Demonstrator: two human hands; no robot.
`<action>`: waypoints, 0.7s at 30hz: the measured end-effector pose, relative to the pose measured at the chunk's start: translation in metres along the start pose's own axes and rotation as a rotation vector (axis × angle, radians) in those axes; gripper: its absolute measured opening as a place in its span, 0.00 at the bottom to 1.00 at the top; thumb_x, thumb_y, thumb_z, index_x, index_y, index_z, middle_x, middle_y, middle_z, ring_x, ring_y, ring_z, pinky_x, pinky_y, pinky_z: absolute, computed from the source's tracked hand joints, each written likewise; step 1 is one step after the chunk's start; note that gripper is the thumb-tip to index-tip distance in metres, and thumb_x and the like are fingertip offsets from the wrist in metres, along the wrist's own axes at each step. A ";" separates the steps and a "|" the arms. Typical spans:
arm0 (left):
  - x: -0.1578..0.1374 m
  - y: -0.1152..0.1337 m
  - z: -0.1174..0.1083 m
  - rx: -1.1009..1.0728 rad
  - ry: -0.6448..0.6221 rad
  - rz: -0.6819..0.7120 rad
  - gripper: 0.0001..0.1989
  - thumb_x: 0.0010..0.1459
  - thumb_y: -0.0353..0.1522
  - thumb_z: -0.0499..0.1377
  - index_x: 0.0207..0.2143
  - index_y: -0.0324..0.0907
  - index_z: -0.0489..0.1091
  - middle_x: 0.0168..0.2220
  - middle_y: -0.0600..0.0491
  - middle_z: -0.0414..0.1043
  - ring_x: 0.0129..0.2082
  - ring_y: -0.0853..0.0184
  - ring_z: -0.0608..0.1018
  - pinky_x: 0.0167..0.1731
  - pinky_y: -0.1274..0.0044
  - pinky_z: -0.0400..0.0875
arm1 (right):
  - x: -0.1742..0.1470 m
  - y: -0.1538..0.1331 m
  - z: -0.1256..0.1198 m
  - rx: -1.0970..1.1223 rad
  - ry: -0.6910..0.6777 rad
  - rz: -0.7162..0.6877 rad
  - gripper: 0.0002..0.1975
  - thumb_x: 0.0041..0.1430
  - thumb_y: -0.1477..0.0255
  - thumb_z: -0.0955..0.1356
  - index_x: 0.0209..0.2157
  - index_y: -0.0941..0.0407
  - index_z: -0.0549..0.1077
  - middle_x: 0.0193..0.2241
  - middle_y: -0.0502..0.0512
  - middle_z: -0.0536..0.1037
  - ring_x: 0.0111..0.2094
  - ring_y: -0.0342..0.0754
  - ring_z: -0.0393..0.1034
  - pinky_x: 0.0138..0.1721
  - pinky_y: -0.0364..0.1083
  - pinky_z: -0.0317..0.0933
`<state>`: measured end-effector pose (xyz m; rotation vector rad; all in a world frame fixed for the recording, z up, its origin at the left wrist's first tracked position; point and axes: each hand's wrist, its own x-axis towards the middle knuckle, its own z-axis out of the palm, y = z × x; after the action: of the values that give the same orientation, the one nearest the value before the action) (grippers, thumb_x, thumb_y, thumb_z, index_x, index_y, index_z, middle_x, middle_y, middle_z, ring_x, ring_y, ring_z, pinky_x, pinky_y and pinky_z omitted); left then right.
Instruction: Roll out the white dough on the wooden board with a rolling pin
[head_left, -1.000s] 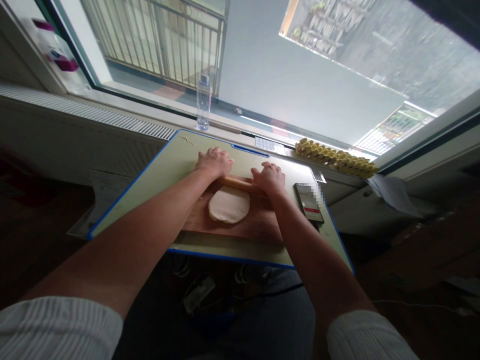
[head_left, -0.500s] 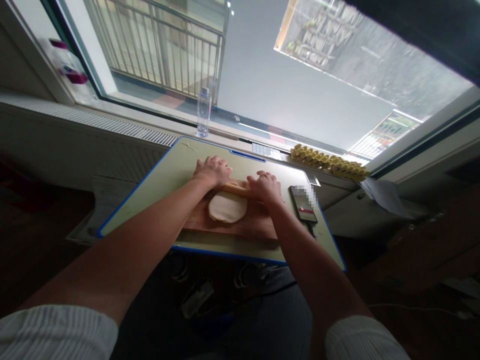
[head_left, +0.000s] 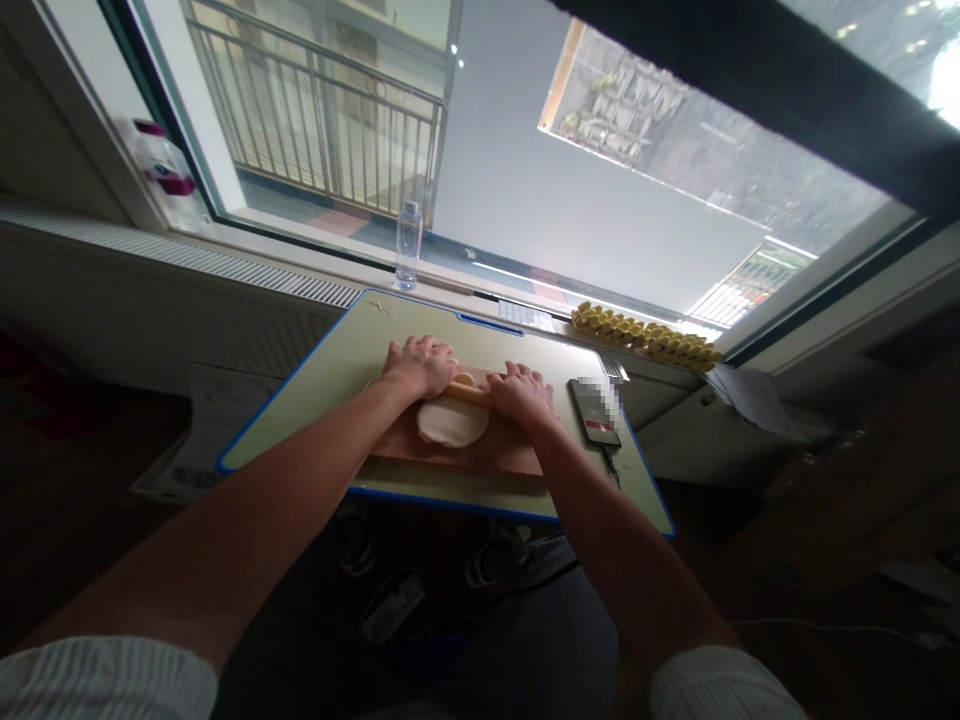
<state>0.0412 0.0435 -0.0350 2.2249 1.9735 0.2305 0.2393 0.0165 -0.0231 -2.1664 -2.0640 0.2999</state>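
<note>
A light wooden rolling pin point(head_left: 472, 394) lies across a pale, roughly round sheet of dough point(head_left: 451, 424), with most of the dough on my side of it and a small part showing beyond. My left hand point(head_left: 421, 366) rests over the pin's left end, and my right hand point(head_left: 523, 391) covers the right end, fingers bent forward over it. Both pin ends are hidden under the hands. Beneath the dough is a reddish-brown wooden board point(head_left: 487, 458), set on a small pale green table point(head_left: 330, 365) with a blue rim.
Right of the board lies a phone point(head_left: 592, 412) with a cable. A clear bottle point(head_left: 407, 247) and yellow egg trays point(head_left: 645, 338) stand along the windowsill. Another bottle point(head_left: 163, 172) is in the window's left corner. Thin scraps point(head_left: 380, 307) lie at the table's far left.
My view has tilted up a little, so the scene sits lower. Both hands and the rolling pin have come slightly towards me over the dough, exposing a bit more of its far edge.
</note>
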 end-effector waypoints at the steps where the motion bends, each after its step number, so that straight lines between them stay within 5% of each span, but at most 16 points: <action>1: -0.003 0.000 0.000 0.006 0.009 0.003 0.31 0.70 0.47 0.42 0.67 0.51 0.71 0.72 0.43 0.66 0.68 0.48 0.69 0.66 0.52 0.60 | -0.002 0.000 0.001 -0.005 0.006 -0.002 0.30 0.74 0.55 0.58 0.69 0.52 0.68 0.71 0.65 0.67 0.70 0.68 0.60 0.69 0.70 0.53; 11: -0.037 0.003 0.005 0.055 0.142 0.038 0.31 0.73 0.48 0.40 0.59 0.51 0.78 0.69 0.45 0.72 0.66 0.50 0.71 0.66 0.52 0.59 | -0.035 -0.002 0.014 -0.083 0.121 -0.033 0.30 0.77 0.56 0.56 0.70 0.54 0.68 0.71 0.65 0.68 0.70 0.66 0.59 0.69 0.67 0.52; 21: -0.097 -0.002 0.014 0.010 0.218 0.079 0.33 0.73 0.48 0.41 0.72 0.49 0.66 0.74 0.46 0.67 0.75 0.52 0.64 0.72 0.54 0.55 | -0.095 -0.002 0.025 -0.076 0.198 -0.077 0.35 0.79 0.51 0.54 0.74 0.55 0.65 0.75 0.64 0.63 0.77 0.68 0.50 0.73 0.66 0.44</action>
<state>0.0306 -0.0530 -0.0500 2.3762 1.9941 0.4929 0.2271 -0.0790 -0.0416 -2.0568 -2.0722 -0.0017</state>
